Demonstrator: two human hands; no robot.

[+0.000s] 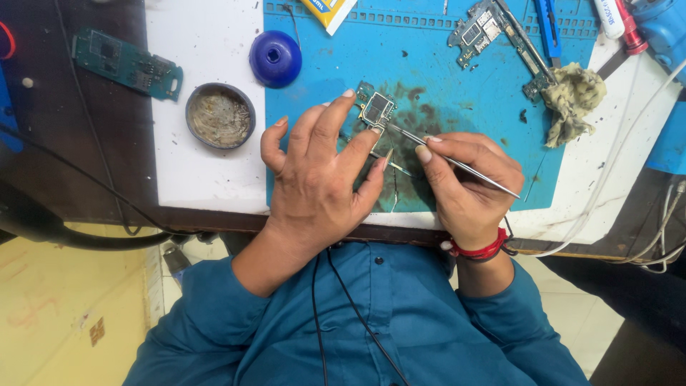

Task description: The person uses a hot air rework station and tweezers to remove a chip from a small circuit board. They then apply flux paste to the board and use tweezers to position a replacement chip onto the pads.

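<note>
I see the left hand (321, 171) pinning a small circuit board (376, 109) on the blue mat (457, 93), fingers closed on its edges. Just right of the board, the right hand (468, 179) pinches tweezers (457, 163), tips touching it.

Shiny metal tweezers (457, 164); stained matt blue mat (457, 93).

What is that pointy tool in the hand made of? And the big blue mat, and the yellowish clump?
The tweezers in the right hand look like bare metal: thin, silvery and shiny. The blue mat looks like rubber or silicone: dull, with moulded slots along its top edge and dark stains. The clump looks like frayed, dirty cloth or wadding.
</note>
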